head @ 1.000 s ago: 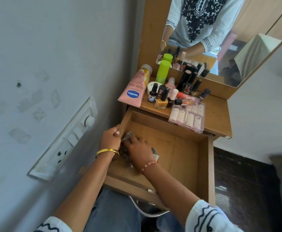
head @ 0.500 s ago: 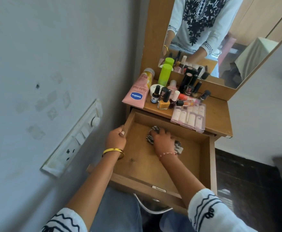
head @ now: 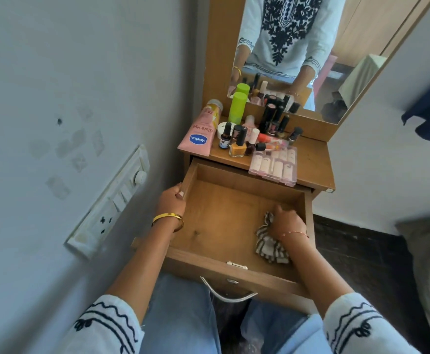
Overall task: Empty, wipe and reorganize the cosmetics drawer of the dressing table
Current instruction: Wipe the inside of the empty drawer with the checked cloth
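Left hand [head: 171, 203] grips the left wall of the open drawer [head: 224, 218], thumb hooked over the rim, while the right hand [head: 286, 223] presses a striped cloth [head: 268, 245] into the drawer's right side, fingers curled on it. Beyond the fingers, on the table [head: 311, 164], cosmetics cluster: a pink Vaseline tube [head: 200, 134], nail polish bottles [head: 238, 146] and a clear case [head: 274, 164].

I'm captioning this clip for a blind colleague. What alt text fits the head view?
A person's right hand presses a striped cloth against the floor of an open wooden drawer, while the left hand grips the drawer's left wall. Cosmetics, including a pink lotion tube, stand on the dressing table top below a mirror.
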`<control>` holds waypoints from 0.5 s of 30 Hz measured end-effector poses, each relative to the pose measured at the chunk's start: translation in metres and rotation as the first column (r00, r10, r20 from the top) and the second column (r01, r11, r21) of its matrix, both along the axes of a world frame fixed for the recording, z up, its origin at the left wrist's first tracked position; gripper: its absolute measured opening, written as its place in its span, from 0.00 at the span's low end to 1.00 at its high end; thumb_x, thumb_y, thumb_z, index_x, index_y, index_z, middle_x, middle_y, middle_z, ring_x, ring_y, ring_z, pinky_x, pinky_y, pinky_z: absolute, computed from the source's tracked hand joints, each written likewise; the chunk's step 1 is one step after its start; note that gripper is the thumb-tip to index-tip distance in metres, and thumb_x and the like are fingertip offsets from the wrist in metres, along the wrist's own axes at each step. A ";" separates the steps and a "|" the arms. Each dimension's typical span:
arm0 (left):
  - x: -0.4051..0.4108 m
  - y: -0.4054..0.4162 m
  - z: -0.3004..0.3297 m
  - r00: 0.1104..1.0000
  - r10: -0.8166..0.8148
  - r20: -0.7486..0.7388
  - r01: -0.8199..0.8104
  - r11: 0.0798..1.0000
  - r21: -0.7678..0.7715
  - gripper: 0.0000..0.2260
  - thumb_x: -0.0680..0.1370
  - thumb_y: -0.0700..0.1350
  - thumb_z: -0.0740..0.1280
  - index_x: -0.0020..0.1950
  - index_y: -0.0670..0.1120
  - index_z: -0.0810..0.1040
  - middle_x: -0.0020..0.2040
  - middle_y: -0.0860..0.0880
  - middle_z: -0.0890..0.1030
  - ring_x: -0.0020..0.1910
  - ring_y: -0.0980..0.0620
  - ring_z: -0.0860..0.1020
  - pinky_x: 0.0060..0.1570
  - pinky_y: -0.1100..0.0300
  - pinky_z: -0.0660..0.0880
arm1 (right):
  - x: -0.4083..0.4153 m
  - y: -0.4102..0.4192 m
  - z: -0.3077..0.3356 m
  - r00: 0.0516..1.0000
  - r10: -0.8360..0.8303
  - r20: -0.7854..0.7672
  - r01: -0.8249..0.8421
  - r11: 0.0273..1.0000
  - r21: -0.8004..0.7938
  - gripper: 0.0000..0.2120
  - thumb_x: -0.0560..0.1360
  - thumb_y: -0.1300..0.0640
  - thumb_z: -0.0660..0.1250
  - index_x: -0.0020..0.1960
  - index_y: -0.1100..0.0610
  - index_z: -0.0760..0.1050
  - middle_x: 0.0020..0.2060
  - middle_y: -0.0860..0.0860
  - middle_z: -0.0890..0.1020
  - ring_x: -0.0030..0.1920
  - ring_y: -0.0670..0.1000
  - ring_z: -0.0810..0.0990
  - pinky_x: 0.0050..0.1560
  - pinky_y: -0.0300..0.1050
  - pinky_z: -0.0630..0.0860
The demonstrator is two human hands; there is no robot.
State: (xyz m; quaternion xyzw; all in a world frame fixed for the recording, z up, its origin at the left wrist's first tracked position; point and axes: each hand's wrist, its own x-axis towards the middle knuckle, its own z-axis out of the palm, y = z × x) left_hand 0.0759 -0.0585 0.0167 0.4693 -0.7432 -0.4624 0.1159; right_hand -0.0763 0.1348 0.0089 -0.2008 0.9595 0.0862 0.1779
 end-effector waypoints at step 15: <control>-0.004 -0.004 -0.010 0.999 0.013 -0.034 -0.013 1.000 -0.010 0.17 0.80 0.39 0.54 0.70 0.44 0.67 0.68 0.43 0.71 0.66 0.41 0.69 0.61 0.57 0.66 | 0.043 -0.045 -0.009 0.983 -0.036 0.182 0.064 0.987 -0.151 0.31 0.75 0.56 0.66 0.71 0.63 0.54 0.64 0.65 0.68 0.64 0.60 0.71 0.61 0.50 0.71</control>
